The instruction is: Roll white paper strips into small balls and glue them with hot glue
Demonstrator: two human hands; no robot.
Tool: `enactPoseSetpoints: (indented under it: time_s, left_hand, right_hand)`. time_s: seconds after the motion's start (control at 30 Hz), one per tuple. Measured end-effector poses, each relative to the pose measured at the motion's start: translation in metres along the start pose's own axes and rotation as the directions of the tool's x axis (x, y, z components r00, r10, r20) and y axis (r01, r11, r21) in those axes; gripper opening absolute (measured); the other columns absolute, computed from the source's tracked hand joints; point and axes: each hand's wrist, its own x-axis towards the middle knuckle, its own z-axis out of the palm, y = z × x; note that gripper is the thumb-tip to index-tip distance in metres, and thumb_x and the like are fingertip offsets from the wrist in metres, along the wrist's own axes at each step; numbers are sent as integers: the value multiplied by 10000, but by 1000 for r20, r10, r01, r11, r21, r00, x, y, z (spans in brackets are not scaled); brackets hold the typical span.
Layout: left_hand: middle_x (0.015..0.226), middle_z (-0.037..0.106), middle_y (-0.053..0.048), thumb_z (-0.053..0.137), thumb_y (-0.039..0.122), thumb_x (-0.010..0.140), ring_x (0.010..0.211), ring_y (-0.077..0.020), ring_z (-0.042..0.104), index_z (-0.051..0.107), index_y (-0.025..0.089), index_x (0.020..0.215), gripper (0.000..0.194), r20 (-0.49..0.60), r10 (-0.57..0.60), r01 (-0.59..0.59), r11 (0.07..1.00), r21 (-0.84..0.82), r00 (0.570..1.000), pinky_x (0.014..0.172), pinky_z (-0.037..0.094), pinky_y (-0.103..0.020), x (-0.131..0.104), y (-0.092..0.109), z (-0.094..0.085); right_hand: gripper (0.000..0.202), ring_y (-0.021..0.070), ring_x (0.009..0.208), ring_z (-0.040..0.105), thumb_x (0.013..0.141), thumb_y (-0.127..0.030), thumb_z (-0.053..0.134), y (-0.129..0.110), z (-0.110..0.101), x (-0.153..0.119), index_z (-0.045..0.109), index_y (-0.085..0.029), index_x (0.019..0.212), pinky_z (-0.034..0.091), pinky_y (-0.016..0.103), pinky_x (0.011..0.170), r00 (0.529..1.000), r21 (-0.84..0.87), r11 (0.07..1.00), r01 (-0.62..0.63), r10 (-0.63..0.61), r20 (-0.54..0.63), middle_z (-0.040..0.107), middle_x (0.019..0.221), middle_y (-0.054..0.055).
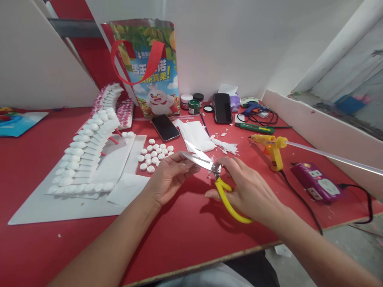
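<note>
My right hand (249,189) grips a pair of yellow-handled scissors (229,203), its thumb and fingers around the handles. The metal blades are spread apart and point left toward my left hand (172,177). The fingertips of that hand are pinched together beside the lower blade; whatever they hold is too small or hidden to make out. Just left of it, several small round white pieces (154,153) lie on the red table (179,247). Behind the blades is a stack of folded white paper (196,133), with torn scraps (226,146) beside it.
A curved white model (89,155) edged with white pieces stands at left on a white board (60,213). Phones (165,127), paint jars (194,107) and a printed bag (155,75) sit behind. At right are a yellow glue gun (273,149) and a purple corded box (317,182).
</note>
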Motion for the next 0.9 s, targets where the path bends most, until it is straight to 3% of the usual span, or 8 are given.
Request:
enactPoseSetpoints:
  time_s: [0.33,0.63,0.8,0.9]
  left_hand:
    - [747,757,-28,902,132,619,713,-126,710,791,125,779,195,-7,-8,8,1000,23,1000,737,600,-218,0,1,-2]
    - [756,766,-41,905,153,630,734,-135,713,792,123,788,197,26,-22,21,999,38,999,754,596,-234,0,1,-1]
    - [757,771,-54,897,147,648,731,-153,727,790,121,810,196,35,-48,46,998,52,998,771,602,-263,0,0,-4]
    - [774,773,-43,914,146,630,723,-148,736,785,133,818,228,36,-60,59,998,13,998,762,608,-256,0,1,-5]
  right_hand:
    - [575,227,673,650,931,-681,533,-3,1,-2,578,-147,1137,475,315,602,1000,25,1000,9,-8,-18,675,883,103]
    - [531,228,675,657,968,-633,507,1,5,-5,593,-145,1159,465,310,608,997,18,999,47,-46,-65,683,872,107]
    - [477,211,682,645,975,-615,502,3,5,-7,596,-171,1123,455,295,617,999,61,998,17,-14,-51,694,869,97]
    - [459,170,611,601,962,-625,520,4,4,-8,595,-188,1082,428,261,576,996,151,986,-67,75,-49,679,789,50]
